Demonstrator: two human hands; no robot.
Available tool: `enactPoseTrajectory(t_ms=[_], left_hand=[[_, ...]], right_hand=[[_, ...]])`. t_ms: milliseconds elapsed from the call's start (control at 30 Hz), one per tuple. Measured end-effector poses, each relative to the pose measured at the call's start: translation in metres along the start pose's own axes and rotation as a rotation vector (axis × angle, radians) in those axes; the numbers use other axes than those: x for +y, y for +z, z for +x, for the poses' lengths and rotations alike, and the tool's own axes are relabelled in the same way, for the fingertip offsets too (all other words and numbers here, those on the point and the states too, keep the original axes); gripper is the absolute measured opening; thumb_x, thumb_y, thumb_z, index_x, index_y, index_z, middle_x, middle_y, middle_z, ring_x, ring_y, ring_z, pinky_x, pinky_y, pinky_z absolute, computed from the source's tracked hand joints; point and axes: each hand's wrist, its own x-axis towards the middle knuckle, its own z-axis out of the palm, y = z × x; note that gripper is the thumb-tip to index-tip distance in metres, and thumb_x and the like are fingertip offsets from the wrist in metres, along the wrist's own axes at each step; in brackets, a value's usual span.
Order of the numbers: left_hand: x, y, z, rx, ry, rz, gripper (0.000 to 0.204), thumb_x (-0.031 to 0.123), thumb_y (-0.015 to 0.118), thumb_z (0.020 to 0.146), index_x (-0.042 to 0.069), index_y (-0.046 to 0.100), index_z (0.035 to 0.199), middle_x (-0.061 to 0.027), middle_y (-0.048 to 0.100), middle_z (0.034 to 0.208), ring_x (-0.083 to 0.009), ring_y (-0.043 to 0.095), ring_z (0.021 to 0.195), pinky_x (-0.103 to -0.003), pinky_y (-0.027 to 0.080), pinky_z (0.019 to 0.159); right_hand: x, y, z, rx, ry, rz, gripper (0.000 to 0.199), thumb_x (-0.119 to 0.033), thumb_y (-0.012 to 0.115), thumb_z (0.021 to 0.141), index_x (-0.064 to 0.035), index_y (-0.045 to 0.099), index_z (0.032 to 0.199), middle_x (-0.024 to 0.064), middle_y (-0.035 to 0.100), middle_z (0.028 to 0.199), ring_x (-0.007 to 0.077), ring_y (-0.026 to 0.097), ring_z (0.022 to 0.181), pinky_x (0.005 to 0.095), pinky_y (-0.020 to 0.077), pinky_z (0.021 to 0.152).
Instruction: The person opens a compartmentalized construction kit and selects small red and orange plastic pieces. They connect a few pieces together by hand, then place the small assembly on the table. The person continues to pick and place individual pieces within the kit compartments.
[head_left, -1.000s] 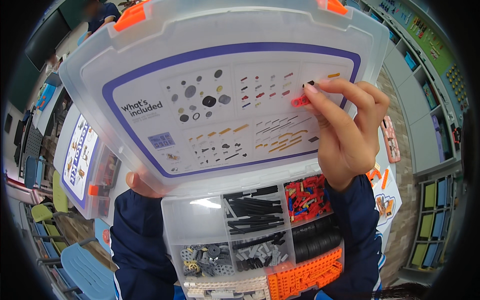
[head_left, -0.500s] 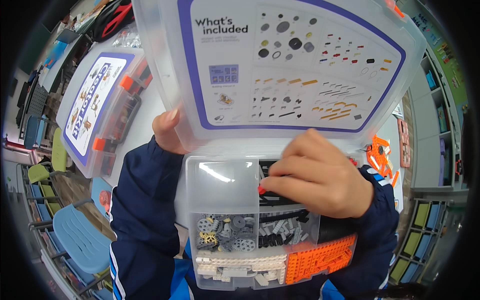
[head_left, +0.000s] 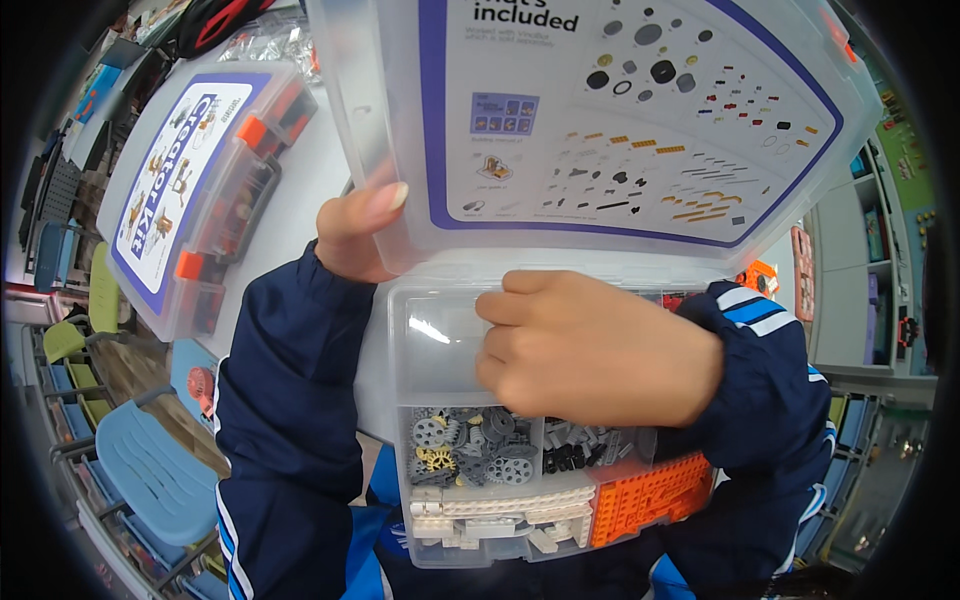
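Currently, left hand (head_left: 352, 230): pinching the translucent plastic lid (head_left: 620, 130) by its left edge.
Right hand (head_left: 600, 350): curled; cannot tell what it pinches.
Clear compartmented plastic box (head_left: 445, 372): nearer than the lid, beneath the right hand.
Handling: best brace the lid steadily.

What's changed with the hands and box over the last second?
The right hand moved down and left, from in front of the lid to over the upper-left compartment. Its red piece is now hidden; I can't tell if it was released. The left hand stayed at the lid's left edge; gears and orange bricks are unchanged.
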Motion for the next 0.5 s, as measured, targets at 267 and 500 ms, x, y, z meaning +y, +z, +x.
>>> enactPoseTrajectory(t_ms=[267, 500], left_hand=[[-0.007, -0.014, -0.006, 0.01, 0.044, -0.068, 0.099, 0.043, 0.073, 0.08, 0.0, 0.029, 0.158, -0.0238, 0.041, 0.156, -0.0383, 0.043, 0.143, -0.051, 0.035, 0.117], [-0.009, -0.04, -0.017, -0.013, 0.132, -0.107, 0.101, 0.049, 0.072, 0.081, 0.001, 0.028, 0.158, -0.024, 0.039, 0.157, -0.0412, 0.041, 0.144, -0.058, 0.034, 0.117]], right_hand=[[-0.002, -0.055, -0.095, 0.447, 0.477, 0.056, 0.021, -0.004, 0.073, 0.072, 0.0012, 0.075, 0.093, 0.01, 0.071, 0.077, 0.0257, 0.068, 0.073, 0.0362, 0.053, 0.063], [-0.012, -0.02, -0.166, 0.182, 0.87, 0.195, 0.02, -0.009, 0.079, 0.08, -0.0022, 0.076, 0.099, 0.0123, 0.072, 0.081, 0.0294, 0.07, 0.074, 0.0358, 0.054, 0.066]])
